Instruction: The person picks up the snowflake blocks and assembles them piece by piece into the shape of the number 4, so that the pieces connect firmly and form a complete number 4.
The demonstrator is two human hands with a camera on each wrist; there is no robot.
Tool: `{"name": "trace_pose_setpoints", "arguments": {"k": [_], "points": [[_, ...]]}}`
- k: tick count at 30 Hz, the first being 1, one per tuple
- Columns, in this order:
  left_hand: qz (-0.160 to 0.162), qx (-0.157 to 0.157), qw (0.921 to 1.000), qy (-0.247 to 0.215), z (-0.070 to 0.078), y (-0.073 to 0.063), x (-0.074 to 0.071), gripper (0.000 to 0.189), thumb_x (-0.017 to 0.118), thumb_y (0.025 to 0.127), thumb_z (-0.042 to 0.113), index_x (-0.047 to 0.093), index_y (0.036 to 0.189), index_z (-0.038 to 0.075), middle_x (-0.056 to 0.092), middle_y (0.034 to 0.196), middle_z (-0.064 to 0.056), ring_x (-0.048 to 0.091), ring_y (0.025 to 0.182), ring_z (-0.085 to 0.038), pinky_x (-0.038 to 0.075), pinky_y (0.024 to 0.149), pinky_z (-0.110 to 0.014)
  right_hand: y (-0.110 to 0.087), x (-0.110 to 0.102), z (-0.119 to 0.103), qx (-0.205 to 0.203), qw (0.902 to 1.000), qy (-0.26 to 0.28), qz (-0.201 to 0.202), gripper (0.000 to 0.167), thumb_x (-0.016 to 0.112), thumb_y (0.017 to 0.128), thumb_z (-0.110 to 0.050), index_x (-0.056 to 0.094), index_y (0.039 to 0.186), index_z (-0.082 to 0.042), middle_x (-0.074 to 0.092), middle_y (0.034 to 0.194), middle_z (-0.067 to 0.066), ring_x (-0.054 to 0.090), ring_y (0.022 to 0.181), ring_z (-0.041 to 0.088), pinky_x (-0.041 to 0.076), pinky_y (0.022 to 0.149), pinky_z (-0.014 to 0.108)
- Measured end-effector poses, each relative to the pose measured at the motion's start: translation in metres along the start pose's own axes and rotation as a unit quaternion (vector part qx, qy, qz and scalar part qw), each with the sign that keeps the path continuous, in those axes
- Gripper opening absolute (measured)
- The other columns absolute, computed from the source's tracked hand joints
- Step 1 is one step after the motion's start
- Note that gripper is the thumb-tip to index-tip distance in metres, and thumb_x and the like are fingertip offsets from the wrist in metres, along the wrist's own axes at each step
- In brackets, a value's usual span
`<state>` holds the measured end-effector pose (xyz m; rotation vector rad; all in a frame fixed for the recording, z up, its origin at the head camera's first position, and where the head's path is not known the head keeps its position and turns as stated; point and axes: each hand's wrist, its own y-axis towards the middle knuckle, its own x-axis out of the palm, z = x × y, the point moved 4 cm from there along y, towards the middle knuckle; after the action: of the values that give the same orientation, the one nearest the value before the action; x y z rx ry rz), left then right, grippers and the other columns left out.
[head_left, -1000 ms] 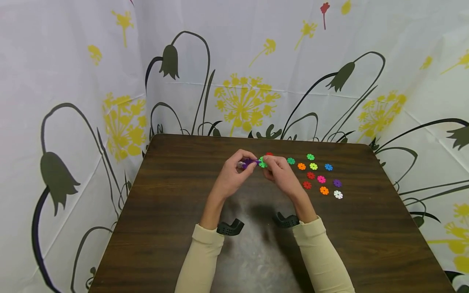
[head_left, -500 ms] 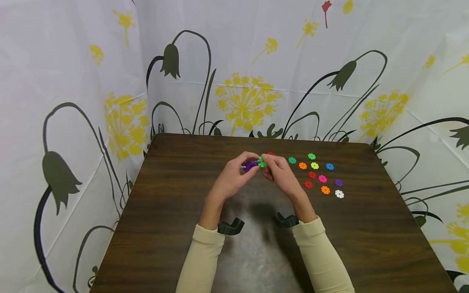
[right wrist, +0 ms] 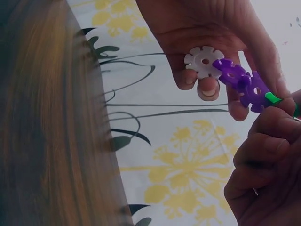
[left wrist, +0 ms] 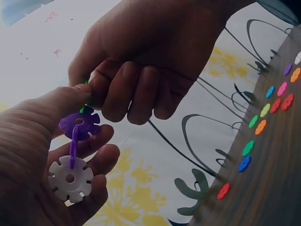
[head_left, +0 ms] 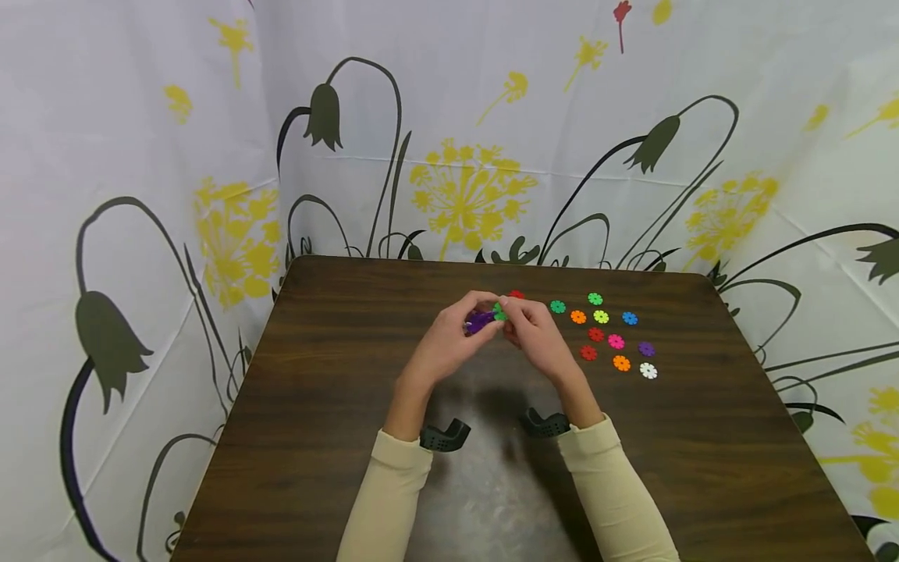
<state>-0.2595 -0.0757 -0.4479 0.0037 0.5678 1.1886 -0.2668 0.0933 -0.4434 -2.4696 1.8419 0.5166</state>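
Note:
Above the table, my left hand (head_left: 449,332) holds a short chain of notched plastic discs. The chain runs from a white disc (right wrist: 203,62) through a purple disc (right wrist: 230,74) to a second purple disc (right wrist: 256,92), slotted edge to edge. Thumb and index finger of my right hand (head_left: 537,336) pinch a green notched disc (head_left: 499,312) at the purple end. In the right wrist view only a sliver of green shows, its edge at the purple disc's rim; fingertips hide the rest. The white disc lies against the left fingers (left wrist: 96,188) in the left wrist view.
Several loose discs lie on the dark wooden table (head_left: 316,468) right of the hands, among them a red one (head_left: 517,295), a green one (head_left: 558,307) and a white one (head_left: 648,371). Behind the table hangs a flower-patterned curtain (head_left: 449,101).
Both hands have drawn closer together. The green disc has shifted slightly left against the purple one and is now more covered by fingers. The loose discs have stayed put.

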Motion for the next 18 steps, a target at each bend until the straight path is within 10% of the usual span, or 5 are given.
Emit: {"name": "trace_pose_setpoints", "arguments": {"k": [18], "points": [[0.047,0.007,0.9975,0.052,-0.006,0.001,-0.001,0.033,0.076,0.103,0.032,0.067,0.134,0.024,0.071,0.109,-0.001,0.070,0.093,-0.015,0.062,0.082,-0.036,-0.010,-0.028,0.030,0.023,0.9996,-0.018,0.004,0.072,0.026,0.117,-0.055,0.059,0.086,0.001,0.052,0.070,0.017,0.042,0.058,0.034,0.039,0.052,0.039]]}}
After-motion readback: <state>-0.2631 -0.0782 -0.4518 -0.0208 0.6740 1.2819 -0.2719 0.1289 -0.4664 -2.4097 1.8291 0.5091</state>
